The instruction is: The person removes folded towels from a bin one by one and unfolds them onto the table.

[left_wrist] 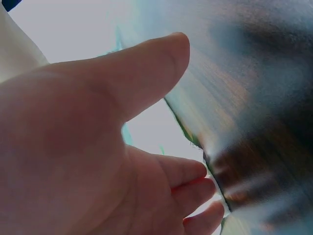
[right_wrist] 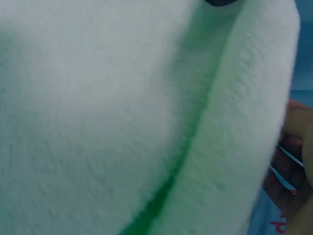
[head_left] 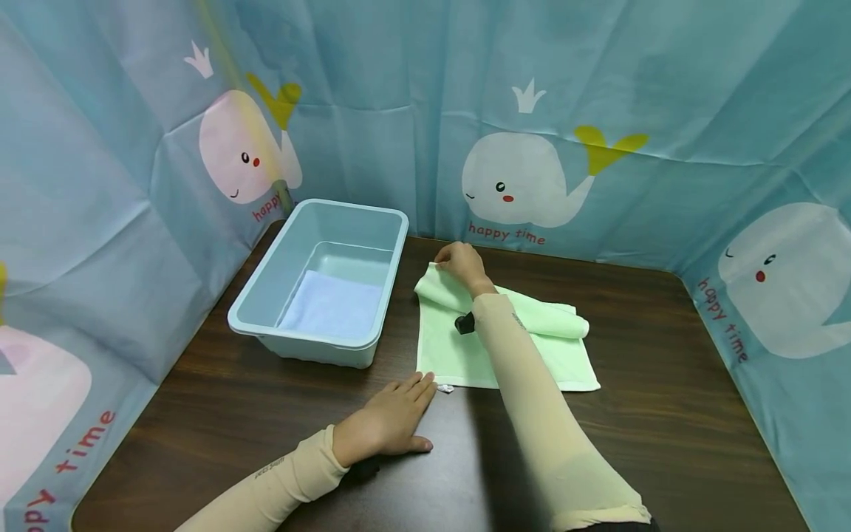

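Blue whale-print curtain [head_left: 385,59] at the back and both sides, "happy time" in red beneath the whales! Below it, the dark wood-grain tabletop [head_left: 678,443], and at its far left sits a light blue plastic basin [head_left: 319,350]. Just right of the basin lies the pale green towel [head_left: 459,358], near part flat, far part doubled over in a loose, puffy fold. Over it reaches the right cream sleeve [head_left: 538,384]; the left one [head_left: 272,480] comes in low. Down in the basin, a pale blue cloth [head_left: 335,304]. Now the hands: the left hand [head_left: 388,420] is laid out, fingers straight, thumb spread, fingertips at the towel's near left corner. The right hand [head_left: 463,266] pinches the far left corner! A black device [head_left: 465,324] shows by that wrist, and a little white tag [head_left: 445,388] peeks out beside the left fingertips.
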Demonstrator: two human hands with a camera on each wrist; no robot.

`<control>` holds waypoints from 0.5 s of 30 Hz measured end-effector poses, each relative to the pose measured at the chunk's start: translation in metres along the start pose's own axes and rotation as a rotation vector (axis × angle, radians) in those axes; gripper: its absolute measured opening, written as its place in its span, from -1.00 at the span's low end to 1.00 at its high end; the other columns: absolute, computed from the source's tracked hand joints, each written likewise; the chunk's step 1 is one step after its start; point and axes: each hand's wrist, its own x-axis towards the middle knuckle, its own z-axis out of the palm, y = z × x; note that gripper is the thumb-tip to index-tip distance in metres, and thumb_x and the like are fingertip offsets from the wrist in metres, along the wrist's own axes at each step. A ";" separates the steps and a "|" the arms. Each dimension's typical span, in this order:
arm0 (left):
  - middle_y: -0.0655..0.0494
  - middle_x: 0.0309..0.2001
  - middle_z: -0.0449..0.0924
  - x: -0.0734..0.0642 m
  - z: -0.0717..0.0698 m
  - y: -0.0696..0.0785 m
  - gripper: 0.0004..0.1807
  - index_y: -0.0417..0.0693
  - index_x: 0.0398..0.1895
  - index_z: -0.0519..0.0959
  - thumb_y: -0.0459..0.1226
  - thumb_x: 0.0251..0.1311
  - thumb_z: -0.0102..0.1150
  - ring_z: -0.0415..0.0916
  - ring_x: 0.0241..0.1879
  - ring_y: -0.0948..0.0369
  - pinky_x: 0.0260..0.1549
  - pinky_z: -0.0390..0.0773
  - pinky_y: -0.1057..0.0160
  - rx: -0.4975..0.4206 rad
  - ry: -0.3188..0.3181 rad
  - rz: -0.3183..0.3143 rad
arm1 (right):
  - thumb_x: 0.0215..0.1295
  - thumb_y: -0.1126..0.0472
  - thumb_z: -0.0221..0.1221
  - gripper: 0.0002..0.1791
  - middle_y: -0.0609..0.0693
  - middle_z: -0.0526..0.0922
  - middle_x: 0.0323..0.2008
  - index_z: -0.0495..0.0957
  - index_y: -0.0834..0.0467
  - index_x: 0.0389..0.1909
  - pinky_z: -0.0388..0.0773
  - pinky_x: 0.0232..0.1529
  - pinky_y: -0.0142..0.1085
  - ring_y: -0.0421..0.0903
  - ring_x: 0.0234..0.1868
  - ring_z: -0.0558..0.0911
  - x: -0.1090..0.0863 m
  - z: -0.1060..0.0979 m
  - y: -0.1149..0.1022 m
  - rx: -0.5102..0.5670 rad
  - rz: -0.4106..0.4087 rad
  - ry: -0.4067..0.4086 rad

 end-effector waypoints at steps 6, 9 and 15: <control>0.02 0.59 0.03 -0.001 0.000 0.000 -0.01 -0.08 0.54 0.12 0.22 0.19 0.21 0.04 0.57 0.07 0.45 0.25 -0.02 0.010 0.008 -0.002 | 0.26 0.20 0.32 -0.86 0.00 0.78 -0.12 0.77 0.06 -0.19 0.63 0.01 -0.07 0.01 -0.05 0.71 0.001 0.012 0.000 -0.057 0.022 0.002; 0.02 0.59 0.04 0.000 0.002 -0.001 -0.01 -0.08 0.54 0.13 0.21 0.18 0.23 0.04 0.57 0.06 0.45 0.25 -0.02 0.003 0.014 -0.003 | 0.26 0.21 0.32 -0.86 0.00 0.78 -0.12 0.77 0.07 -0.19 0.64 -0.01 -0.07 0.01 -0.08 0.71 0.000 0.015 -0.002 -0.061 0.042 0.012; 0.01 0.58 0.04 -0.001 0.002 0.000 -0.01 -0.09 0.54 0.13 0.21 0.18 0.23 0.04 0.57 0.06 0.45 0.25 -0.02 0.000 0.016 0.000 | 0.27 0.19 0.32 -0.83 0.02 0.77 -0.09 0.75 0.09 -0.14 0.63 0.01 -0.08 0.02 -0.06 0.71 -0.002 0.014 -0.005 -0.080 0.068 0.005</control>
